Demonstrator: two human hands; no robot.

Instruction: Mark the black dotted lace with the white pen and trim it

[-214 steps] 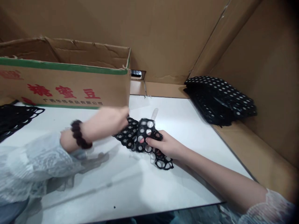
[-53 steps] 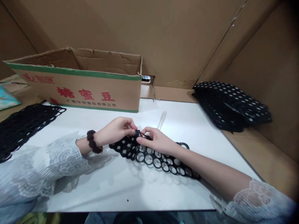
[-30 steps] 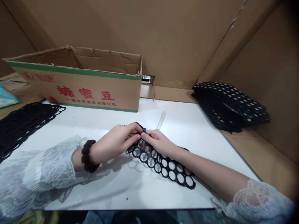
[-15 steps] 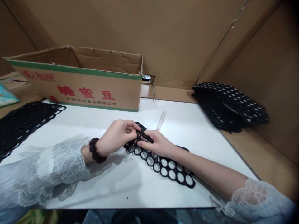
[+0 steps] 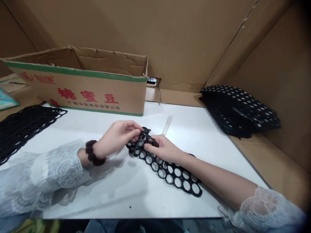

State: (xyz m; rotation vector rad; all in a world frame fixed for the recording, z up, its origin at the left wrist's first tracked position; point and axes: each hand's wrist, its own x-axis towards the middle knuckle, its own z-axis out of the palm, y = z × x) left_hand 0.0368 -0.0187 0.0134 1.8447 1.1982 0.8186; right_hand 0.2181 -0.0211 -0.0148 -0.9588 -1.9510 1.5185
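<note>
A black openwork strip with rows of round holes lies slantwise on the white tabletop, its far-left end bunched up. My right hand is closed on that bunched part, thumb on top and fingers behind it. At the strip's upper left end, my left hand pinches the black edge between thumb and forefinger, its other fingers curled. Whether a loose thread is also in the pinch is too small to tell. A clear plastic stick-like piece lies just behind my right hand.
An open cardboard box with red lettering stands at the back left. Black openwork pieces lie at the left, and a stack of black holed pieces rests at the right edge. Cardboard walls enclose the back and right.
My left hand has drawn a little left and up from my right hand, widening the gap between them. The bunched end is spread more open. My right hand stays almost in place.
</note>
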